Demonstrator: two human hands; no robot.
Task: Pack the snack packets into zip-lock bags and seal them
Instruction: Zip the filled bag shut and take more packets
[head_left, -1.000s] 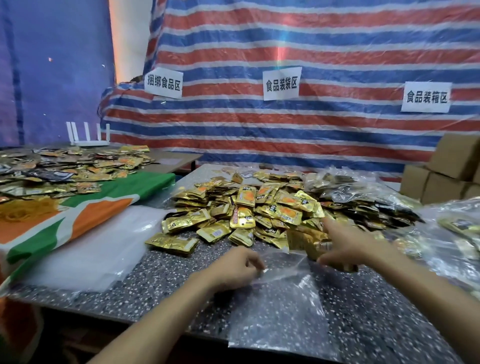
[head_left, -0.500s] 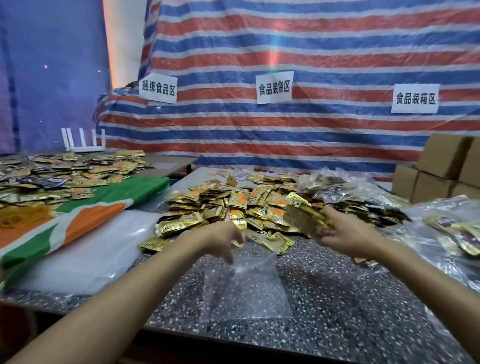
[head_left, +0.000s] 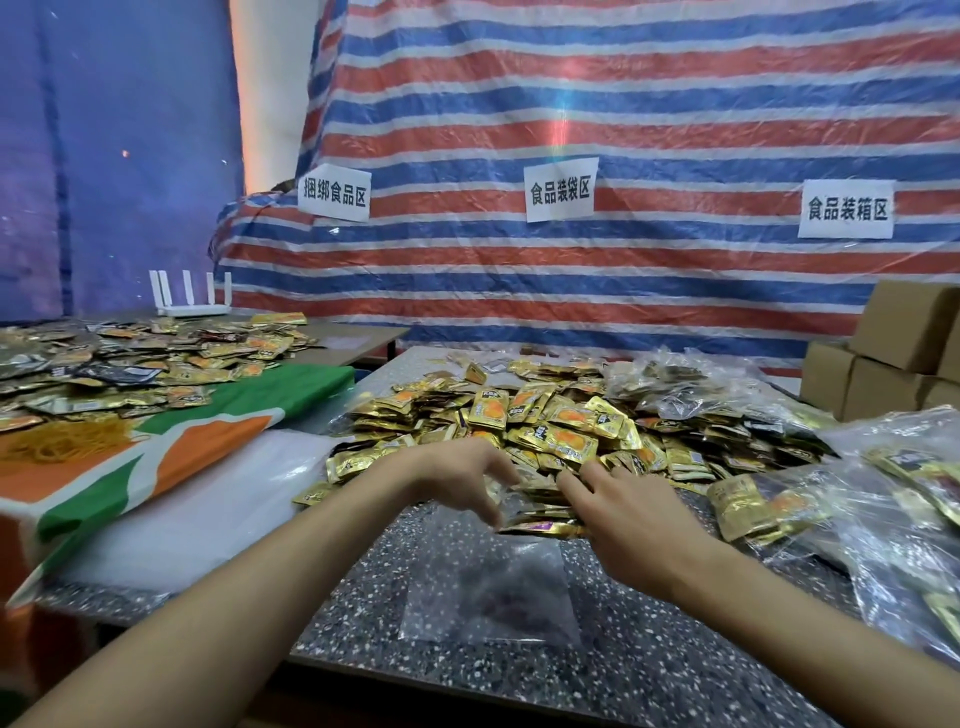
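Observation:
A clear zip-lock bag (head_left: 493, 597) lies on the speckled table (head_left: 649, 670) in front of me, its mouth toward the snack pile. My left hand (head_left: 457, 475) pinches the left side of the bag's mouth. My right hand (head_left: 618, 506) holds a small stack of gold snack packets (head_left: 540, 512) at that mouth, with their far ends between my two hands. Behind them spreads a large heap of gold and orange snack packets (head_left: 545, 421).
Filled clear bags (head_left: 893, 499) crowd the right side of the table. Brown cardboard boxes (head_left: 893, 358) stand at the back right. To the left lie white plastic sheets (head_left: 208, 499), a green-orange cloth (head_left: 171, 447), rubber bands (head_left: 62, 441) and another spread of packets (head_left: 130, 358).
My right hand has brought its stack of packets down and left to the bag's mouth. My left hand has stayed on the bag's opening. The camera has tilted slightly.

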